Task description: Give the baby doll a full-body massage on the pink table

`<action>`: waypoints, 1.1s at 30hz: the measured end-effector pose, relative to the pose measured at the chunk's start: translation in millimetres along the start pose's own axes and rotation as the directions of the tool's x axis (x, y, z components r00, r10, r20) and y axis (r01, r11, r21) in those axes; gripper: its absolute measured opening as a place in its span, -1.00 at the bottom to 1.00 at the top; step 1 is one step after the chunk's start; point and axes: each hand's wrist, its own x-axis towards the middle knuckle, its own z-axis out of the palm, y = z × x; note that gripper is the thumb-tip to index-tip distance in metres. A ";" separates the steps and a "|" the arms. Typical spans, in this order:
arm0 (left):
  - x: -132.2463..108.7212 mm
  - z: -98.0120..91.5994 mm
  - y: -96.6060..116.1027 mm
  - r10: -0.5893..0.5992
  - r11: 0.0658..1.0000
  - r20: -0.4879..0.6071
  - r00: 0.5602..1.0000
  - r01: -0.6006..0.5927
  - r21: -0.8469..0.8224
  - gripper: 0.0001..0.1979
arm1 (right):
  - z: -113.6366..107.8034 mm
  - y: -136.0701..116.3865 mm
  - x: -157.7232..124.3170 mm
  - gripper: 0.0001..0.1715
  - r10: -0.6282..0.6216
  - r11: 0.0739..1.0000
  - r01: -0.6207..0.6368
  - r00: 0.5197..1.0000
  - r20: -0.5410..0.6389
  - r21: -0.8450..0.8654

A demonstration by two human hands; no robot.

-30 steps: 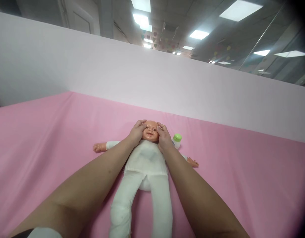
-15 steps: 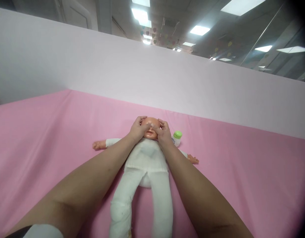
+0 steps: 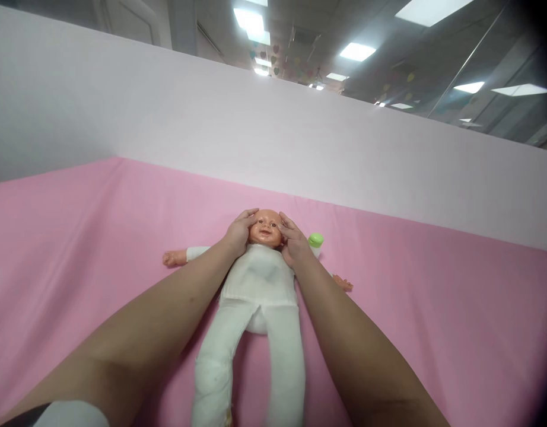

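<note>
A baby doll (image 3: 260, 279) with a white cloth body lies on its back, arms spread and head at the far end. My left hand (image 3: 242, 230) rests along the left side of the doll's head (image 3: 267, 228), thumb at the edge of its face. On the other side my right hand (image 3: 293, 237) cups the head, its fingers stretched up past the temple. Between them the doll's eyes, nose and mouth show. Behind my right wrist stands a bottle with a green cap (image 3: 315, 239), its lower part mostly hidden.
Pink sheeting (image 3: 389, 308) covers the surface under the doll, with soft folds at the left. A white padded wall (image 3: 273, 130) rises behind the doll's head. Above it are glass and ceiling lights.
My thumbs have slid outward from the middle of the doll's face to its sides, uncovering the eyes and nose. The hands stay around the head.
</note>
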 end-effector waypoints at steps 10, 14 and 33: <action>2.9 1.8 -7.9 0.117 0.965 -0.020 0.993 -0.109 0.238 -0.45 | 7.6 6.6 -1.9 -0.19 -0.248 0.907 0.214 0.968 -0.048 -0.362; 9.2 1.2 -13.0 0.144 0.953 -0.049 0.988 -0.125 0.276 -0.56 | 3.3 13.1 6.5 -0.29 -0.284 0.904 0.250 0.958 -0.050 -0.346; -16.1 -9.5 0.2 0.312 0.734 0.064 0.948 -0.283 0.617 -0.47 | 3.1 12.0 -27.6 -0.21 -0.394 0.656 0.307 0.919 0.035 -0.689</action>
